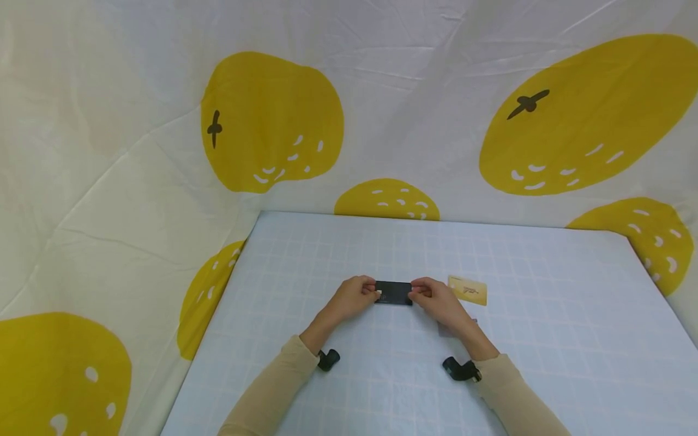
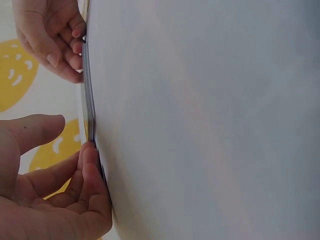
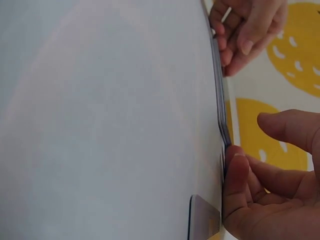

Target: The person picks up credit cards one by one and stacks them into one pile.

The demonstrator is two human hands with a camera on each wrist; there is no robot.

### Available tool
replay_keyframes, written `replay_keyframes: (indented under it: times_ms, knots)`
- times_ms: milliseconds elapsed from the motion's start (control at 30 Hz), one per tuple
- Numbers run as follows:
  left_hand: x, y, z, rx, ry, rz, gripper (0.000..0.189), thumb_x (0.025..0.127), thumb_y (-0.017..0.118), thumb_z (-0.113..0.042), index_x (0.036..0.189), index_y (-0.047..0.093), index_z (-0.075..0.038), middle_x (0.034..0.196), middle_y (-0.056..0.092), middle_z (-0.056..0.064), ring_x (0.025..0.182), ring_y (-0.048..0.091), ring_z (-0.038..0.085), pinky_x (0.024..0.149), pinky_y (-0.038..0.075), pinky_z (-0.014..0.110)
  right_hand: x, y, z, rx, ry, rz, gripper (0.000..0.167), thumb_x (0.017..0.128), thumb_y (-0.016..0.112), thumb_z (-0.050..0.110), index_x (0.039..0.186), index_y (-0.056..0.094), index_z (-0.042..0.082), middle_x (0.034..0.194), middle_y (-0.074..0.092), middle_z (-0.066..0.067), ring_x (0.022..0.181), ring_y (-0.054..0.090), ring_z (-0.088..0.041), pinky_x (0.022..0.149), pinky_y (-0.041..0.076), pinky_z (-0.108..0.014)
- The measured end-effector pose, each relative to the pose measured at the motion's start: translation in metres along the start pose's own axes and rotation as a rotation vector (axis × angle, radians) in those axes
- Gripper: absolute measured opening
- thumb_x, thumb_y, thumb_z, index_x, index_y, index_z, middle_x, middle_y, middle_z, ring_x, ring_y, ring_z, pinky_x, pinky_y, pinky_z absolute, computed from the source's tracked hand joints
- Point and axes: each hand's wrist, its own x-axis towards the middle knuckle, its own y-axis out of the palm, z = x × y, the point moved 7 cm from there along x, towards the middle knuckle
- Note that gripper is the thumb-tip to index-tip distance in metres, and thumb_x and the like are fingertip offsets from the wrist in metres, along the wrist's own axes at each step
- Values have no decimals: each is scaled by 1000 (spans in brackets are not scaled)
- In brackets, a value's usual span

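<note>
A small stack of cards (image 1: 394, 293) with a black top card lies on the table between the two hands; its layered edge (image 2: 89, 95) shows in the left wrist view. My left hand (image 1: 353, 297) touches the stack's left end with bent fingertips, its thumb held up off the cards. At the opposite end, the fingertips of my right hand (image 1: 438, 301) rest against the stack, thumb likewise raised in the right wrist view. A yellow-gold card (image 1: 468, 290) lies just right of the right hand. Partly hidden under the right wrist is a greyish card (image 1: 446, 330).
The table (image 1: 327, 254) has a pale blue checked cover. White cloth with large yellow fruit prints (image 1: 272, 121) hangs behind it and along the left side. Black wrist cameras (image 1: 460, 369) sit near both sleeves.
</note>
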Motion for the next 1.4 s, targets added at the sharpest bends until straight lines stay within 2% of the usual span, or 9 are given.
replay_keyframes:
  times_ms: [433,1033,1400]
  knots:
    - [0,0,2,6,7,-2,36,96,68,-24,121,67,2,102,67,3,96,63,16,85,52,32,-1,1,-4,-7,28,-10,39,97,68,28,127,63,4,107,67,-5,94,62,-19,75,52,-33]
    - [0,-1,4,-3,31,-17,37,95,69,-25,121,67,2,101,68,2,94,64,16,84,52,32,-3,1,0,-2,24,-17,37,97,67,24,128,62,3,106,67,-5,92,62,-19,74,52,-32]
    - [-1,-5,-4,-29,76,-74,37,95,68,-25,126,65,-4,105,65,1,95,62,14,81,52,34,-8,-9,1,75,36,-25,37,100,61,18,133,57,2,111,65,-10,94,64,-23,77,54,-30]
